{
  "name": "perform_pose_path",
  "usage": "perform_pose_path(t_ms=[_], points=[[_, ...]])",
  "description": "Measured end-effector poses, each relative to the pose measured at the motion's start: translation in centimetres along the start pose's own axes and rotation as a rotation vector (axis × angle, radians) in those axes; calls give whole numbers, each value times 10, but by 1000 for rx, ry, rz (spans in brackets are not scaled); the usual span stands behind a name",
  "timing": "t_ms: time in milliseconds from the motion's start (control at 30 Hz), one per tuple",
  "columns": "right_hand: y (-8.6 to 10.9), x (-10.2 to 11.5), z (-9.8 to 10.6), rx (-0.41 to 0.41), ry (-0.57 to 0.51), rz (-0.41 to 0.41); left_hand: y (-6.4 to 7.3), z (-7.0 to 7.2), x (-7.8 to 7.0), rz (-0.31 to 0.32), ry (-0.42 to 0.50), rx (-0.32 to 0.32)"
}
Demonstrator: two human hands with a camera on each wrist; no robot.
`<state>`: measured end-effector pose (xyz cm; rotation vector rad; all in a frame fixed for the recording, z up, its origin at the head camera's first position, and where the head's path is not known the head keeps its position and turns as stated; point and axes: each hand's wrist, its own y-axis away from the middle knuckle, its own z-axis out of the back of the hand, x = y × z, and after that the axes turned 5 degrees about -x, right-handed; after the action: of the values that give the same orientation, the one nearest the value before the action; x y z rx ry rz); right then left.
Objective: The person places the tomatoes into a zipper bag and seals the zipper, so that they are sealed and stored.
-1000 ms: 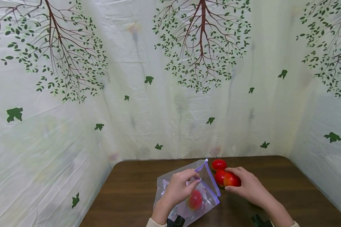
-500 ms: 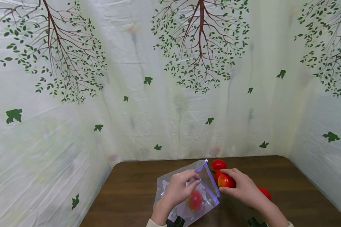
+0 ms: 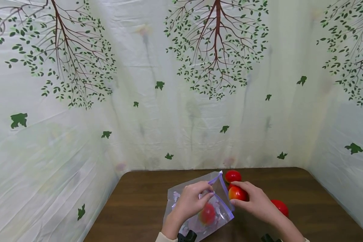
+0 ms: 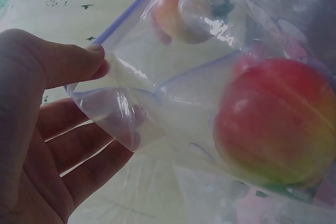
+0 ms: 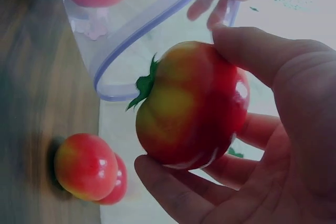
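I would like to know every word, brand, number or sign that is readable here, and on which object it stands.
No readable text.
Zip bag: pale decorative print, no letters visible.
Held tomato: no label visible.
Curtain: printed trees and leaves only.
Black wrist device: too small to tell whether it bears markings.

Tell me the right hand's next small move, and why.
Probably ease the right hand leftward, bringing its tomato into the open mouth of the bag: the tomato is gripped right beside that mouth, the left hand pinches the bag's edge, and another red fruit lies inside.
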<state>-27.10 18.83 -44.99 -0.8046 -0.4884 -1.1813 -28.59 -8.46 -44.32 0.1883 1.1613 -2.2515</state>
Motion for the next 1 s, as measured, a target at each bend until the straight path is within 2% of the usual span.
perform_pose_path(t_ms=[100,267,567,800,1000], points=[[0,0,-2,4,-32,-23,0,-1,0,9,4,13],[-1,1,-6,-5,-67,0,1,-2,1,1,12,16],[-2,5,-11,55,-170,-30,0,-2,-1,18,28,24],[-5,11,-13,91,-176,-36,-1,0,-1,51,60,42],[-9,15,-16,112,-193,-26,-2,0,-1,48,72,31]])
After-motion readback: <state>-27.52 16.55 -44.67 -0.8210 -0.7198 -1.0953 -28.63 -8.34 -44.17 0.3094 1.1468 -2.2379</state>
